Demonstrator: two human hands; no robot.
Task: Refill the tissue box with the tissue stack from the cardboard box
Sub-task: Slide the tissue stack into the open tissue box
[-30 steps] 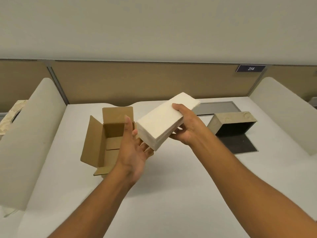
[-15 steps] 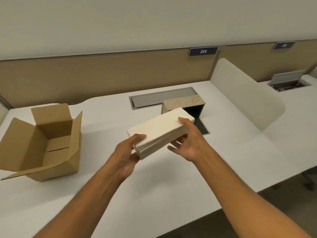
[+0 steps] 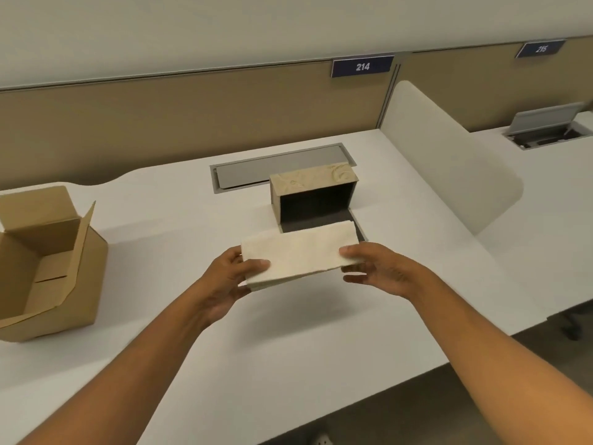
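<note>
at far left the cardboard box [image 3: 48, 268] sits on the white desk [image 3: 321, 348] with its flaps up. the left hand [image 3: 227, 281] clamps the left end of the tissue stack [image 3: 298, 255], thumb on top, fingers beneath. the stack is held level above the desk, just in front of the tissue box [image 3: 311, 195], whose dark open side faces the person. the right hand [image 3: 382, 271] pinches the stack's right end. behind on the partition are signs 214 [image 3: 362, 66] and 215 [image 3: 540, 48].
</note>
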